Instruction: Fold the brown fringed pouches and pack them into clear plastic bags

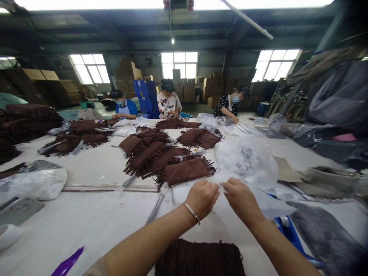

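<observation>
My left hand (202, 198), with a silver bangle at the wrist, and my right hand (240, 197) are close together over the table. Both have their fingers pinched on a piece of thin clear plastic (221, 188), mostly hidden by the fingers; whether it is a bag edge I cannot tell. Just beyond them lies a brown zipped pouch (186, 171) with fringe, in front of a pile of similar fringed pouches (149, 155). Nearest my body, between my forearms, is a dark brown fringed piece (198, 258).
Right of the pile is a big clear plastic bag (247, 157). A blue tape dispenser (290, 234) and a grey cloth-like piece (324, 230) lie by my right forearm. At left are a white tape roll (10, 236) and a purple strip (68, 262). Three people work across the table.
</observation>
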Tool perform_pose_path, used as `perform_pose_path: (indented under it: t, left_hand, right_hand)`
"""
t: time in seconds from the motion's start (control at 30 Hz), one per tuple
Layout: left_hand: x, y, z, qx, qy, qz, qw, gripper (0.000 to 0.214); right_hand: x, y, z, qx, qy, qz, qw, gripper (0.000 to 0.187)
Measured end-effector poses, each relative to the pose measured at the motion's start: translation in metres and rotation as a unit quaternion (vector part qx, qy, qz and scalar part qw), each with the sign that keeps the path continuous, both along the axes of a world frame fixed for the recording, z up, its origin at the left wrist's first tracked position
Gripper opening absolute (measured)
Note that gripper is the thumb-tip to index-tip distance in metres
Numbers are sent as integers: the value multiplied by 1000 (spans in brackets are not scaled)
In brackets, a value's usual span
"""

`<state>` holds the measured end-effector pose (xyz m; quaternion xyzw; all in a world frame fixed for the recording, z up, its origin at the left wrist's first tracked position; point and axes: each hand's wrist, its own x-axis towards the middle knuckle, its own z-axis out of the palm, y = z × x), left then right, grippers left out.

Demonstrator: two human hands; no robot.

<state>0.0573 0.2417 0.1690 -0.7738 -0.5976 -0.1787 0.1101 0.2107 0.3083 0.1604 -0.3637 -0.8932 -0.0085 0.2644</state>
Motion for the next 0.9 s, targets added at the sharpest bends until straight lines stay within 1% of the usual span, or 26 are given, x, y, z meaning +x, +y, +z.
perform_pose_path:
  t: [0.1, 0.2, 0.23, 0.3, 0.37, 0.43, 0.5, 0.57, 0.6, 0.63, 0.67, 0.7, 0.77, 0.8, 0.83, 0.87, 0.9]
  left_hand:
    - [-6, -27, 4, -49, 63, 43, 996, 16]
    - [-29, -56, 4, -81, 84, 89, 989, 8]
    - [-39, -67, 4, -74, 83, 103, 988, 11]
    - [-58, -91, -1, -34, 65, 132, 989, 24]
    - [-73, -117, -13, 18, 22, 160, 987, 35]
    - [-82, -141, -31, 47, -47, 181, 981, 39]
    - [-83, -158, -50, 50, -132, 192, 971, 42]
    - [-81, -164, -64, 44, -228, 203, 951, 45]
    - [-79, -163, -68, 38, -286, 212, 934, 46]
    - [-77, -160, -70, 24, -355, 224, 907, 47]
    - [-75, -154, -71, 4, -434, 235, 870, 48]
    - [-73, -148, -70, -23, -521, 240, 819, 49]
    - [-70, -132, -69, -73, -685, 222, 690, 47]
    - [-69, -124, -70, -89, -749, 201, 625, 43]
    - [-68, -115, -72, -102, -794, 176, 572, 37]
    - [-68, -107, -75, -116, -823, 154, 534, 30]
    - [-69, -98, -80, -133, -839, 139, 509, 24]
  right_hand:
    - [4, -23, -12, -3, -22, 26, 999, 27]
    - [30, -39, -25, -12, -26, -3, 1000, 34]
    - [43, -42, -29, -19, -18, -21, 999, 36]
    - [71, -45, -41, -27, 24, -56, 998, 37]
    - [96, -52, -55, -33, 96, -96, 990, 35]
    - [111, -65, -71, -70, 172, -144, 972, 36]
    - [114, -77, -87, -152, 223, -201, 942, 39]
    - [109, -83, -100, -259, 265, -235, 899, 44]
    - [104, -84, -105, -309, 301, -233, 871, 48]
    - [98, -82, -110, -355, 350, -216, 839, 54]
    - [91, -79, -113, -396, 408, -186, 801, 59]
    - [84, -74, -115, -430, 468, -149, 757, 62]
    - [69, -63, -117, -482, 564, -86, 665, 58]
    - [63, -58, -117, -503, 592, -62, 627, 53]
    - [58, -53, -117, -523, 607, -40, 597, 47]
    - [53, -49, -119, -540, 613, -22, 577, 41]
    - [50, -47, -122, -553, 609, -8, 569, 38]
